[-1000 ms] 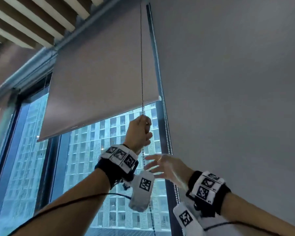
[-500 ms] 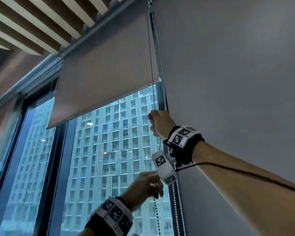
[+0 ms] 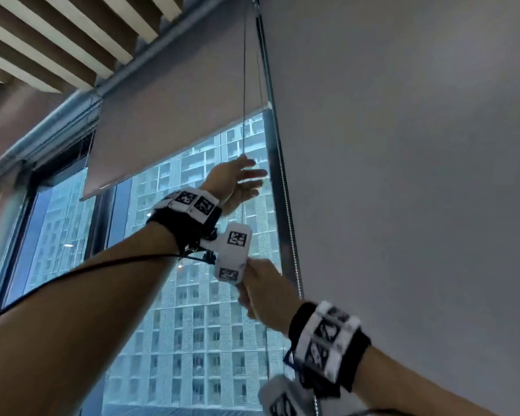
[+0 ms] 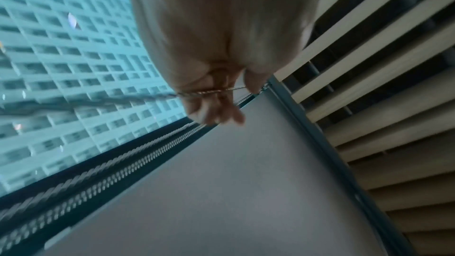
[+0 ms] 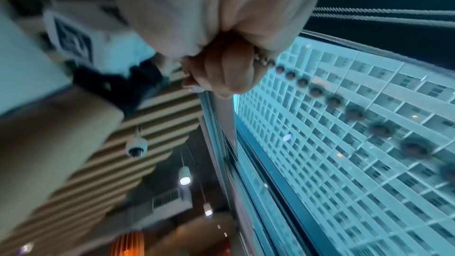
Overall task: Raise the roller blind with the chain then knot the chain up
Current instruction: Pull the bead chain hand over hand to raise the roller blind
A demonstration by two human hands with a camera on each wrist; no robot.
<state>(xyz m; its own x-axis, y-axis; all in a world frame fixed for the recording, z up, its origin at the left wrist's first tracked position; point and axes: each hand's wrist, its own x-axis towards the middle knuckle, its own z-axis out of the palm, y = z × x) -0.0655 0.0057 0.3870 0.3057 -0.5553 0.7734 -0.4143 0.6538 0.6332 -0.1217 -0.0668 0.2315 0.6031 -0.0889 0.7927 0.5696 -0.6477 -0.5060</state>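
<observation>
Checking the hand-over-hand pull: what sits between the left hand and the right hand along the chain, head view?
In the head view, the left wrist camera hangs between the left hand and right hand, hiding part of the chain.

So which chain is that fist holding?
Find the big window and its grey roller blind. The chain hangs down in front of it into the right hand. It looks thin and dark, unlike the pale beaded chains beside the wall.

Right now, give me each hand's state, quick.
Left hand: open, fingers spread, chain lying across them.
Right hand: closed, gripping the chain lower down.
</observation>
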